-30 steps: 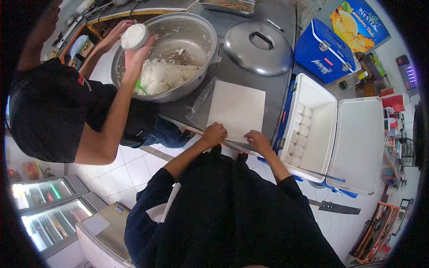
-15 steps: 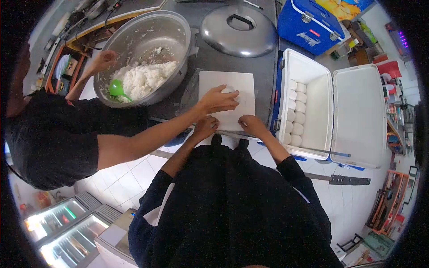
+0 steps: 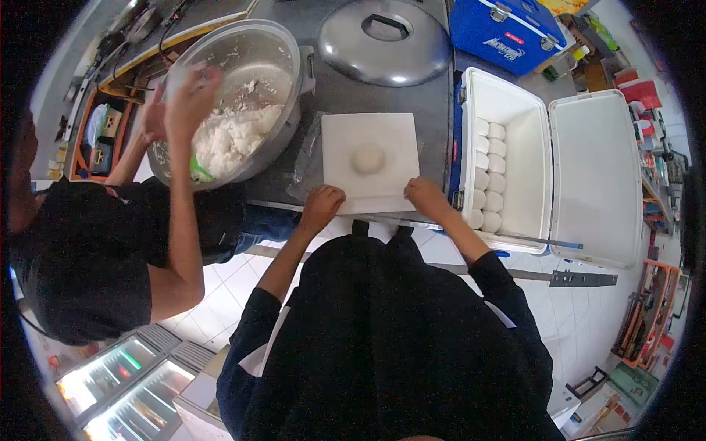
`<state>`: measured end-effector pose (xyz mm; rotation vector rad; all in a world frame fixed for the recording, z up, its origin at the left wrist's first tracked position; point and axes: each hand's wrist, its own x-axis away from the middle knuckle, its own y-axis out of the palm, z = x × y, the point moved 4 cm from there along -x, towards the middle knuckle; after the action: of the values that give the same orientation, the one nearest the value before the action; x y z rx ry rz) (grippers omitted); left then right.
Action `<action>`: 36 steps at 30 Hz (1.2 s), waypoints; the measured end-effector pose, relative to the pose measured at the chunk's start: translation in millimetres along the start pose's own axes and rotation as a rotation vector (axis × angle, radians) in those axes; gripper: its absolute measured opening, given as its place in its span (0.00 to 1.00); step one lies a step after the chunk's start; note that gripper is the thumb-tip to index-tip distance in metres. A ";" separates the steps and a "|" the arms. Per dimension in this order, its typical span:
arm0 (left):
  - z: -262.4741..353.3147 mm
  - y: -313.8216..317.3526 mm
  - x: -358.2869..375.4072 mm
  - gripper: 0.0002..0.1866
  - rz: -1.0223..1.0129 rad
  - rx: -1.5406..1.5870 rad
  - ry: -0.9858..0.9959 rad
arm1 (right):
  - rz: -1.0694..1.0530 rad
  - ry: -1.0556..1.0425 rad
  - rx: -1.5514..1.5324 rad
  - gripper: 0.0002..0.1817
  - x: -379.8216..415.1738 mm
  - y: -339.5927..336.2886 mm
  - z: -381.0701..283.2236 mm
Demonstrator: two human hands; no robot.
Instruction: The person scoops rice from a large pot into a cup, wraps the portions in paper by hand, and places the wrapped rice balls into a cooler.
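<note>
A round ball of white rice (image 3: 368, 158) rests near the middle of a square sheet of white wrapping paper (image 3: 393, 132) on the dark counter. My left hand (image 3: 323, 203) has its fingers closed at the lower left corner of the paper. Across from it, my right hand (image 3: 426, 197) pinches the lower right corner. A strip of white shows between my hands along the near edge. Clear plastic film (image 3: 304, 165) lies beside the paper on the left.
A co-worker's hands (image 3: 187, 99) are over a large metal pot (image 3: 294, 73) of rice (image 3: 239, 136) with a green scoop (image 3: 197, 170). Behind the paper lies a metal lid (image 3: 346, 44). To the right, an open cooler (image 3: 526, 169) holds wrapped white packets (image 3: 494, 163); a blue cooler (image 3: 478, 33) stands beyond.
The co-worker's hand has left the paper and returned over the pot, leaving the rice ball behind. My hands have moved slightly apart along the paper's near edge.
</note>
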<state>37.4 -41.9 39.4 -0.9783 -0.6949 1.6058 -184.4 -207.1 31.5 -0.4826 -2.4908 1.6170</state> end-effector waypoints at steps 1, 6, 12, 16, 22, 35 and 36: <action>-11.1 -3.6 -1.7 0.05 -0.002 0.119 -0.110 | 0.053 0.020 -0.139 0.09 -0.7 -4.7 10.0; -80.1 16.5 -28.7 0.12 0.234 0.890 -0.456 | 0.104 0.525 -0.801 0.17 -26.0 -13.2 57.9; -116.8 50.8 -53.2 0.14 0.027 0.762 -0.905 | 0.361 0.786 -1.208 0.16 -51.7 22.7 74.3; -24.0 11.5 -59.2 0.18 0.461 -0.173 -0.074 | 0.372 0.822 -1.162 0.18 -50.7 36.8 82.9; 16.8 39.5 -74.1 0.32 0.043 -0.217 0.144 | 0.335 0.694 -0.850 0.16 -32.2 1.7 59.0; -3.1 32.2 -98.5 0.31 -0.246 -0.208 0.046 | 0.590 0.756 -0.908 0.18 -89.6 5.6 119.8; -5.3 31.5 -100.5 0.31 -0.234 -0.187 0.030 | 0.584 0.758 -0.859 0.19 -102.1 2.3 123.3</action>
<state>34.9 -147.2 34.6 -1.0131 -0.9162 1.3368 -122.7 -347.1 -15.5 -1.6487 -2.3433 0.1738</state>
